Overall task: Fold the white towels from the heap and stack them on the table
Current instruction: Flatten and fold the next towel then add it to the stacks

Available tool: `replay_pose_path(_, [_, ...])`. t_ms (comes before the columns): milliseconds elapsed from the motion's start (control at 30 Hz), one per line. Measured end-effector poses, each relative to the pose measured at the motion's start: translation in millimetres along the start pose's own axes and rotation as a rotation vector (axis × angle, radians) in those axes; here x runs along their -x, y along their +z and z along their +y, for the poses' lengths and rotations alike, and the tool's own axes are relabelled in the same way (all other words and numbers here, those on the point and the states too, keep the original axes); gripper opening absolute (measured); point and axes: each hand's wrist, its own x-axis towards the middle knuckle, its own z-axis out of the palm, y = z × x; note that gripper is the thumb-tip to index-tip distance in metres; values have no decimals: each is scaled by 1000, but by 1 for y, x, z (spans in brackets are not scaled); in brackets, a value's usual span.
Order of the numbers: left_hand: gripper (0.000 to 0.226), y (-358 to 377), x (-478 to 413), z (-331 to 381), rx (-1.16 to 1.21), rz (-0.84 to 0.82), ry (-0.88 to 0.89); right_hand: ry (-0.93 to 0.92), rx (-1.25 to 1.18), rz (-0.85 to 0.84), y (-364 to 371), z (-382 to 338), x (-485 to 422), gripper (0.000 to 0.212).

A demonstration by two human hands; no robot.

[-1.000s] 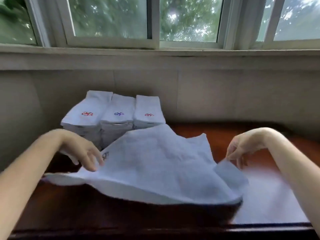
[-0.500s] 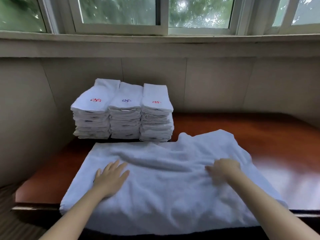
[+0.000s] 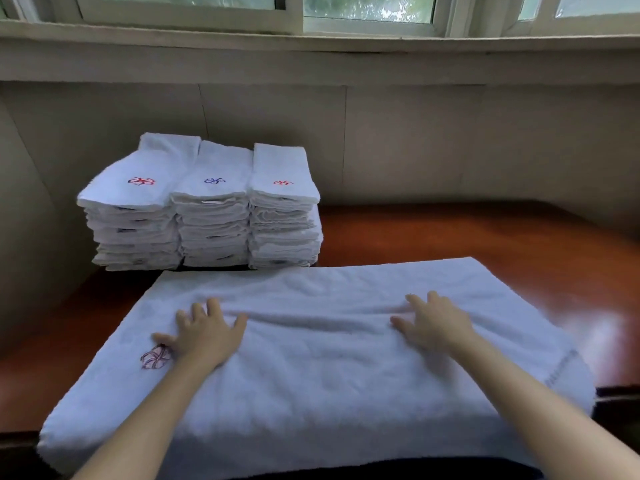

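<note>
Smoothing step: towel point(image 3: 329, 368) lies spread just in front of the stacks point(image 3: 204, 206); left hand point(image 3: 204, 336) and right hand point(image 3: 436, 327) press it, fingers straight, apart; next, probably grip an edge and fold

A laundry or linen room is suggested: 3 stacks of folded embroidered towels point(image 3: 204, 206) are ranged on a polished wooden table point(image 3: 467, 233) beneath plain windows point(image 3: 346, 8).

A window point(image 3: 369, 8) with a pale sill point(image 3: 311, 46) tops the panelled wall point(image 3: 450, 140).
</note>
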Motion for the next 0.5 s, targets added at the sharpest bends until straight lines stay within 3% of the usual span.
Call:
replay_pose_path(200, [72, 0, -17, -3, -47, -131, -19, -100, -113, -98, 11, 29, 5, 57])
replay_pose_path(367, [73, 1, -18, -3, -56, -145, -30, 272, -120, 15, 11, 89, 12, 52])
replay_pose_path(500, [74, 1, -17, -3, -67, -132, -39, 656, -106, -18, 4, 130, 21, 57])
